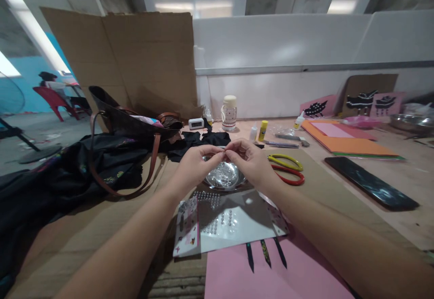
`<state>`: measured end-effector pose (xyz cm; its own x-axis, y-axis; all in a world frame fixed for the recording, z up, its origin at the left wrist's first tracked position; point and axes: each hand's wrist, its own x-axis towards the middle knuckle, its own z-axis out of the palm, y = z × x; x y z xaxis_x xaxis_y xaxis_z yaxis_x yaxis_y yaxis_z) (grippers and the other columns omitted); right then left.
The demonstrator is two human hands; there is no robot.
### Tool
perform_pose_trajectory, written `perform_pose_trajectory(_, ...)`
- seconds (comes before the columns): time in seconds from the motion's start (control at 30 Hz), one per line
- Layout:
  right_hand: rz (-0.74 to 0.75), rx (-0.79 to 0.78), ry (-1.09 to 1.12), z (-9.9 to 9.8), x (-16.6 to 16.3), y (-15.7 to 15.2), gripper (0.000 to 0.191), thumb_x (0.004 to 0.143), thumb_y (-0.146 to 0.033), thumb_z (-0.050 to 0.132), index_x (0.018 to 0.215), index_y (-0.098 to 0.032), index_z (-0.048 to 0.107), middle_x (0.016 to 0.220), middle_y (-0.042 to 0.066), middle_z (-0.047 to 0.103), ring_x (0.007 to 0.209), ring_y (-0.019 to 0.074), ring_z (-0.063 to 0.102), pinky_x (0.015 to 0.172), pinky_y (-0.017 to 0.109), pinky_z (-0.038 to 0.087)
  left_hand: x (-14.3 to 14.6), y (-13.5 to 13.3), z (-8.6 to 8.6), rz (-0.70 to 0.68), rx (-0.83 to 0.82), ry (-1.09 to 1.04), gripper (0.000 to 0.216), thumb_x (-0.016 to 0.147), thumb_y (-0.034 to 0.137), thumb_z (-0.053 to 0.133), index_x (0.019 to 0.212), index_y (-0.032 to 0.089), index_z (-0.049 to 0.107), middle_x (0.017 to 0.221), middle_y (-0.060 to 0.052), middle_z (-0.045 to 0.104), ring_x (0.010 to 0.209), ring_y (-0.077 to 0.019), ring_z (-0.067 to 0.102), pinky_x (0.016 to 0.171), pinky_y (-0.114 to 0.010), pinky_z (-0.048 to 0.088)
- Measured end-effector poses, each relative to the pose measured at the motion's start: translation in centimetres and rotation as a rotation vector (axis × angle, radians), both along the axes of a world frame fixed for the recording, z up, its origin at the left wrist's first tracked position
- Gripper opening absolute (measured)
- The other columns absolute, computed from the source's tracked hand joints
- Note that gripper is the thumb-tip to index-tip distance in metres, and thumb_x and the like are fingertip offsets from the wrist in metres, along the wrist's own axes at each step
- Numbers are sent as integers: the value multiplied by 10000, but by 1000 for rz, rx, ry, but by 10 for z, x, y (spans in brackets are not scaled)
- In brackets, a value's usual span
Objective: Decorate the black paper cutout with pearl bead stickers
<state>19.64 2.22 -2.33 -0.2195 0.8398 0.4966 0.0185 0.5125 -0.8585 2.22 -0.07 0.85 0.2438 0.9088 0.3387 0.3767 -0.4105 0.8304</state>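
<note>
Both hands meet above a shiny metal bowl [225,179] that holds small clear pieces. My left hand [198,165] has thumb and index finger pinched together. Fingertip to fingertip with it, my right hand [249,161] pinches too. Whatever lies between the fingertips is too small to make out. Just below the bowl is a white sheet of stick-on gems [237,220] with rows of silvery dots, partly bare. Under its lower edge lies pink paper [237,272] with dark pointed strips [265,254] on it. Scissors [286,162] with yellow and red handles rest right of my right hand.
A brown handbag [132,125] and black fabric [81,168] are at left. Behind the bowl stand a bottle [229,114], a glue stick [263,130] and a small clock [196,123]. Rightward lie a black phone [371,182] and coloured paper [352,141]. A person sits far left.
</note>
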Motion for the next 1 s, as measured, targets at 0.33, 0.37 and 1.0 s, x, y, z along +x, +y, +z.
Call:
perform_pose_trajectory(0.33, 18, 31, -30, -1, -1, -2, 126, 862, -321, 655, 918, -216, 613, 842, 12, 635, 797, 159, 612, 744, 342, 503, 2, -4, 3, 58, 58, 62, 154, 863, 253, 615, 862, 179, 749, 873, -30, 766, 839, -195, 683, 795, -294, 516)
perform_pose_trajectory(0.37, 19, 35, -34, -1, -2, -2, 117, 863, -314, 648, 911, -215, 608, 838, 12, 632, 793, 159, 611, 744, 344, 503, 2, -4, 3, 64, 68, 61, 150, 858, 247, 615, 851, 180, 749, 869, -31, 767, 839, -196, 683, 797, -295, 517)
perform_pose_trajectory(1.0, 145, -86, 59, 5, -2, -1, 192, 849, -392, 668, 876, -226, 574, 765, -9, 647, 675, 143, 619, 691, 353, 534, -7, 8, -5, -91, 3, 16, 243, 920, 375, 599, 883, 184, 744, 888, -42, 768, 871, -188, 687, 805, -287, 496)
